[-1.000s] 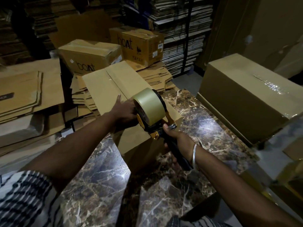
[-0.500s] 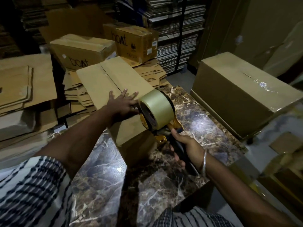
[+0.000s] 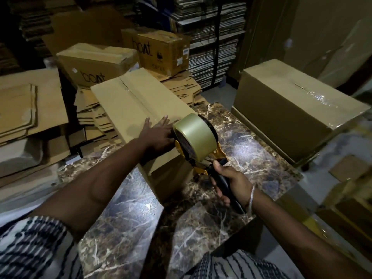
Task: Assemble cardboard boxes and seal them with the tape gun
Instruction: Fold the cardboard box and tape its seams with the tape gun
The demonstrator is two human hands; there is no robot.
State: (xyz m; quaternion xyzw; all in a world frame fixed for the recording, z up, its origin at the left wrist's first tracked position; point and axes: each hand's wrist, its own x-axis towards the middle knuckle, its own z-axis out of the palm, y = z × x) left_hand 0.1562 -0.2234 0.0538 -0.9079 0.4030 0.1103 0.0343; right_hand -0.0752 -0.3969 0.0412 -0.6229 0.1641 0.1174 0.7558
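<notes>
A dim storeroom stacked with flattened cartons, marbled worktop (image 3: 128,218) below. The left hand (image 3: 159,133) presses flat on the cardboard box (image 3: 138,101); beside it the right hand (image 3: 231,182) grips the tape gun (image 3: 195,141) — best drawn steadily along the seam, flaps pinned.

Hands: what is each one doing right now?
Left hand: open, flat on the long brown cardboard box.
Right hand: gripping the yellow tape gun handle.

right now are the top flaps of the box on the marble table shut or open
Shut: the box flaps lie flat and meet at a centre seam, the left hand pressing them down beside the tape gun.
</notes>
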